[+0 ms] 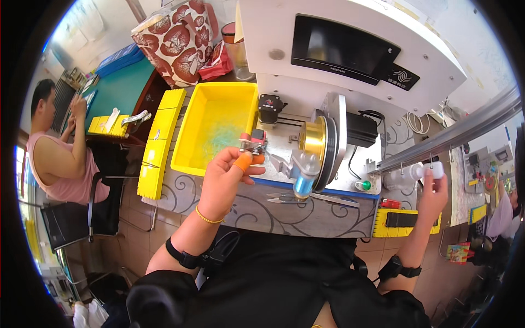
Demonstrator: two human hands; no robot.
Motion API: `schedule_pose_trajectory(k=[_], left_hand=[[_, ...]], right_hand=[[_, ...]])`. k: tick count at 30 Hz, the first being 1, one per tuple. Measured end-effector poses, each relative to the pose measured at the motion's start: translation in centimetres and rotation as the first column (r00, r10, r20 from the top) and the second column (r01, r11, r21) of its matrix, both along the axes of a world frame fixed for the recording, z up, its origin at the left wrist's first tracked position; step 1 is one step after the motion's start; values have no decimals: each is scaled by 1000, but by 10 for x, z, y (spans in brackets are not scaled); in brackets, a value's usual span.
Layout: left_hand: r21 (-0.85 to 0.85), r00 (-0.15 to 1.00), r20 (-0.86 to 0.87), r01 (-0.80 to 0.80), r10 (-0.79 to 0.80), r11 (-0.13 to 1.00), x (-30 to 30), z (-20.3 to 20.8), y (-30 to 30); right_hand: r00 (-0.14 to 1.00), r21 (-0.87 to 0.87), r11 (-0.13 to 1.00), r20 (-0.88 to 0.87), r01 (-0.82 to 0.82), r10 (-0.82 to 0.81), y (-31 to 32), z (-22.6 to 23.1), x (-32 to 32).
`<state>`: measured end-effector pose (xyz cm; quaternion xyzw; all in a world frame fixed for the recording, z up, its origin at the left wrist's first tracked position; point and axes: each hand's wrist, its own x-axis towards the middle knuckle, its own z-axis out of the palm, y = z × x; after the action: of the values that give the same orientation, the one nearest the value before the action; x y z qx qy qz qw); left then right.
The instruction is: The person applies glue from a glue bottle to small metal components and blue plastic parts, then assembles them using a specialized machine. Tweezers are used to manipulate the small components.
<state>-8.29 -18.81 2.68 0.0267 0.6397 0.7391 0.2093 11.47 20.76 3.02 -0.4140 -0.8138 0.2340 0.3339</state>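
My left hand [223,174], with an orange finger cot on its thumb, pinches a small metal piece with a red and black block [258,138]. It is just right of the yellow bin [186,158], and the piece's exact kind is unclear. A machine with a gold-coloured drum [313,136] stands to the right of that hand, with a blue and silver cylinder [304,183] in front of the drum. Out at the far right, my right hand [431,188] grips the white cap [435,170] of a clear plastic bottle [403,178] lying sideways.
Scissors [287,198] and a long metal tool [334,200] lie along the table's front edge. A phone [406,219] rests on a yellow tray [378,228]. A metal rail [465,128] with hooks slants across the right. At left, a person in pink [68,158] sits by a green table.
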Motion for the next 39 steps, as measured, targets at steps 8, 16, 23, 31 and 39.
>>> schedule_pose_trajectory(k=[8, 16, 23, 31, 39], left_hand=[[206, 979, 192, 32, -72, 978, 4, 0, -8], [-18, 905, -417, 81, -81, 997, 1, -18, 1], [-151, 770, -628, 21, -113, 988, -5, -34, 3], [-171, 754, -649, -11, -104, 985, -4, -29, 3], [-158, 711, -699, -52, -75, 986, -6, -31, 5]], right_hand=[[761, -182, 964, -648, -192, 29, 20, 19, 61], [600, -349, 561, -716, -751, 358, -87, 52, -18], [541, -328, 436, -395, -838, 742, -155, 109, -119], [466, -461, 246, -457, -853, 758, -178, 118, -177], [504, -409, 335, -434, -849, 747, -180, 110, -173]])
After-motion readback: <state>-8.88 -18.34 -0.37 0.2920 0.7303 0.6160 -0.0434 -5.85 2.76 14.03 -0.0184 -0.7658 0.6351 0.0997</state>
